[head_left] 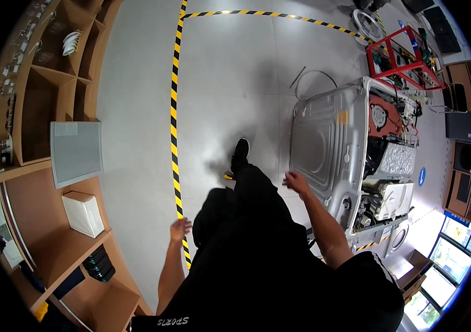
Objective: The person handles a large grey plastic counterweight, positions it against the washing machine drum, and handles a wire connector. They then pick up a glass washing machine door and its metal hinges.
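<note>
Head view: opened washing machine [352, 160], grey dented side panel, innards exposed on top, standing on floor [230, 72] at right. Right hand [296, 181] just beside panel, fingers loosely spread, empty; left hand [180, 228] open over striped floor tape [174, 122].

One opened washing machine [335, 149], one red metal cart [404, 58], one grey panel [76, 152], one white box [83, 213], two bare hands, one black shoe [240, 150].
</note>
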### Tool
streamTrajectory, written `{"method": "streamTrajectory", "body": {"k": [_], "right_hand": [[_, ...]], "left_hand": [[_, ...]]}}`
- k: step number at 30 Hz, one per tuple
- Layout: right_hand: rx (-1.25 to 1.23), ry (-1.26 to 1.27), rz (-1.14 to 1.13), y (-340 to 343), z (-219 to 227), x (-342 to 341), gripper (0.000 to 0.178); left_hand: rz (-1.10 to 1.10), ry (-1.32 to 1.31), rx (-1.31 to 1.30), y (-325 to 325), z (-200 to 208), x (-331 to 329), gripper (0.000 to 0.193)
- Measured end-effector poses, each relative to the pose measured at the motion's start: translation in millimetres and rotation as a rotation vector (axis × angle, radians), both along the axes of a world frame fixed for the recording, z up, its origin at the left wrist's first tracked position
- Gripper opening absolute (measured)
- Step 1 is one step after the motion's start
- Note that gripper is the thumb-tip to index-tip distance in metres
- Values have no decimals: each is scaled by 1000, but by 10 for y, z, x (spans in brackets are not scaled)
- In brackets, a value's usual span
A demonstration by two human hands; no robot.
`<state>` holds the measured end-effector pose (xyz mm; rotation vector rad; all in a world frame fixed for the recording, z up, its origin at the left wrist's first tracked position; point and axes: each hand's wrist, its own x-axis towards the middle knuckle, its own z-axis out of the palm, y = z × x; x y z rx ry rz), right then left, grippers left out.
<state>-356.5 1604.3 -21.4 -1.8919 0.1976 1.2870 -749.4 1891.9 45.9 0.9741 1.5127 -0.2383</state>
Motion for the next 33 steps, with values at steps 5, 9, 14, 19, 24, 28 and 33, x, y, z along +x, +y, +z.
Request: {"method": "streamTrajectory", "body": {"k": [5, 9, 14, 19, 24, 28, 33], "right_hand": [[123, -106, -59, 919, 613, 634, 37], [38, -96, -217, 861, 579, 707, 36], [-332, 4, -526, 363, 517, 64, 32], [-457, 254, -780, 672, 960, -909, 30], [-346, 214, -934, 1533, 1244, -1242, 36], [-288, 118, -1077, 1923, 1278, -1490, 39], [-292, 77, -1264, 2155, 1148, -2004, 38]], "left_hand": [[-40, -93, 87, 975, 191, 993, 36], [-167, -64, 12, 1537, 103, 1463, 36], [-370, 141, -154, 2335, -209, 1791, 28], [-580, 151, -174, 3397, -490, 2506, 30], [-652, 15, -65, 4186, -486, 3603, 26], [-812, -44, -5, 4399, -549, 4454, 25], [-1030, -123, 18, 4019, -566, 5001, 24]]}}
